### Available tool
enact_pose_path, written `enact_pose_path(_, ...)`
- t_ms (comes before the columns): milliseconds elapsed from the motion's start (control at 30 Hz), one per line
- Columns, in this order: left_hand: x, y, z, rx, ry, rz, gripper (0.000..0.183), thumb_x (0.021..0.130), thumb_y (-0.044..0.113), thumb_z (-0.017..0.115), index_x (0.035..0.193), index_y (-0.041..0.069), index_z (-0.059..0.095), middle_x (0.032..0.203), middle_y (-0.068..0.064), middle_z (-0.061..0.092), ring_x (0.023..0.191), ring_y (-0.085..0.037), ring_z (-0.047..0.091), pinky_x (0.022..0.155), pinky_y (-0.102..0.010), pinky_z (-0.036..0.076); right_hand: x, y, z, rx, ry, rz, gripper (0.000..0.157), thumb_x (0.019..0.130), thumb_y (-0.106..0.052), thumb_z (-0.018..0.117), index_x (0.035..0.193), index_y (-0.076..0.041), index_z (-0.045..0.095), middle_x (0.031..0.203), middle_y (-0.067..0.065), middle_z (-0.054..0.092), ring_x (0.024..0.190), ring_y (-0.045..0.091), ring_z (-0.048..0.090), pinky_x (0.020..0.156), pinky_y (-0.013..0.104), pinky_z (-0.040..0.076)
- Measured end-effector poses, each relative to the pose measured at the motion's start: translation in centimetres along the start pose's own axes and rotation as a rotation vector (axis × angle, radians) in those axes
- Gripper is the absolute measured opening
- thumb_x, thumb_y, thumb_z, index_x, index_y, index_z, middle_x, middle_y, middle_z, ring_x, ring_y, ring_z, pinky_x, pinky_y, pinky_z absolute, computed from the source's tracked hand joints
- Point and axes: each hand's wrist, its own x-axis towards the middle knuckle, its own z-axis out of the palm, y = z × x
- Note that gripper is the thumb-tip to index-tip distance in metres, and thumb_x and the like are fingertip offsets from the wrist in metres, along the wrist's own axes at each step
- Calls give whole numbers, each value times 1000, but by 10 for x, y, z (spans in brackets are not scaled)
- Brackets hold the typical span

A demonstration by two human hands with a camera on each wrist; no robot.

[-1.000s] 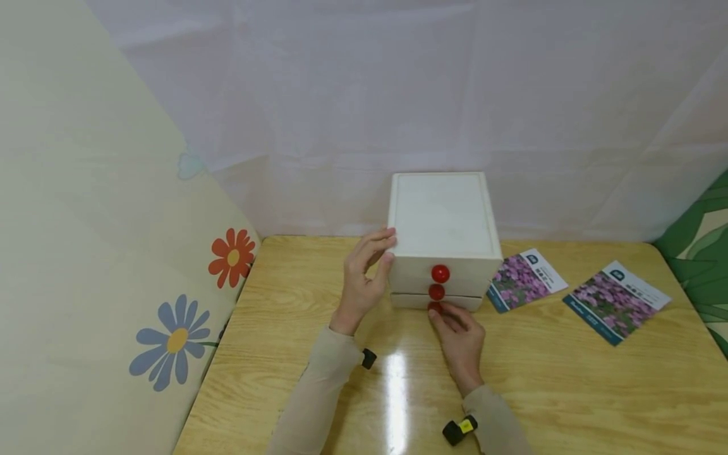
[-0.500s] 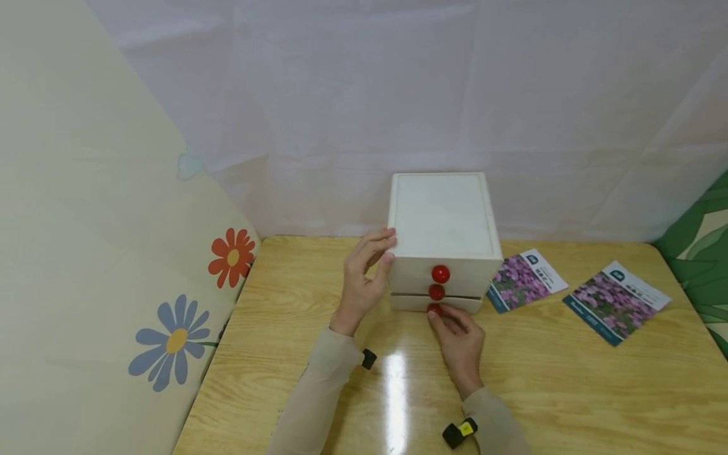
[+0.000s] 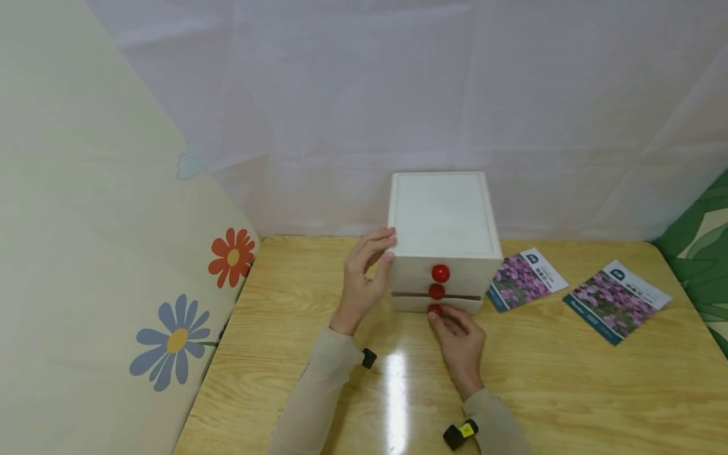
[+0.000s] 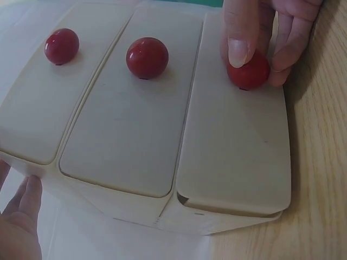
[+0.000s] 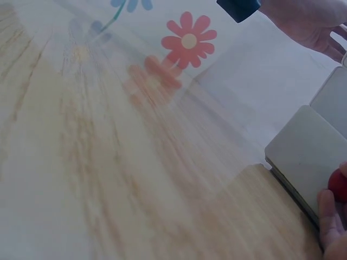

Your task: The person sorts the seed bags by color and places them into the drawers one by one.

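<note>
A small white drawer cabinet (image 3: pixel 443 215) stands at the back of the table, its three drawers stacked, each with a round red knob. With thumb and fingers, my right hand (image 3: pixel 462 351) pinches the lowest knob (image 4: pixel 249 75). The bottom drawer (image 4: pixel 233 146) sits slightly forward of the others, and a narrow dark gap shows above its front. My left hand (image 3: pixel 361 287) touches the cabinet's left side near the top front corner, fingers extended. The middle knob (image 4: pixel 147 57) and top knob (image 4: pixel 62 46) are untouched. The inside of the drawer is hidden.
Two cards with purple flower pictures lie right of the cabinet, a nearer-to-it card (image 3: pixel 526 279) and a farther card (image 3: pixel 617 302). A pale cloth (image 3: pixel 341 95) hangs behind the wooden table (image 3: pixel 273 303). A flower-painted panel (image 3: pixel 114 253) borders the left side.
The bottom drawer has come slightly toward me with my right hand on its knob, and the gap above its front has widened. My left hand has stayed in place.
</note>
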Motion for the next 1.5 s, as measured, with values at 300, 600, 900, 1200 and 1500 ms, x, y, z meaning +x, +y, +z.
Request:
enact_pose_path(300,1,0,0,-3,-3,-3,24,89,-19,57,113,-16,63,124,-35,59,124,-48,56,98,-48,54,-2,-2,0,-8,6,9,26,78,-2,84,103,-1,76,106,16,71,84,20,74,75,24,62)
enact_pose_path(600,0,0,0,-7,-4,-13,25,90,-19,57,114,-16,62,125,-35,58,125,-47,55,99,-47,53,-2,0,0,-31,1,30,27,79,3,81,105,2,75,110,21,70,87,20,74,77,23,61)
enact_pose_path(900,0,-1,0,-6,-2,-12,24,90,-17,58,113,-16,63,125,-35,59,124,-47,56,98,-49,53,-1,0,-2,-75,12,58,28,79,3,81,106,3,74,110,20,70,85,15,74,76,22,61)
enact_pose_path(1200,-2,-2,0,-16,6,-25,23,91,-17,57,114,-16,63,125,-35,59,127,-47,54,99,-48,53,-1,3,-4,-15,-6,46,28,77,-6,86,103,0,76,104,15,70,85,14,74,77,25,62)
enact_pose_path(1500,-1,-2,1,-16,9,-23,23,91,-17,57,113,-16,63,125,-35,58,125,-47,55,99,-49,53,-2,2,-2,-6,0,7,29,78,-6,85,104,1,76,105,20,68,87,11,72,80,23,61)
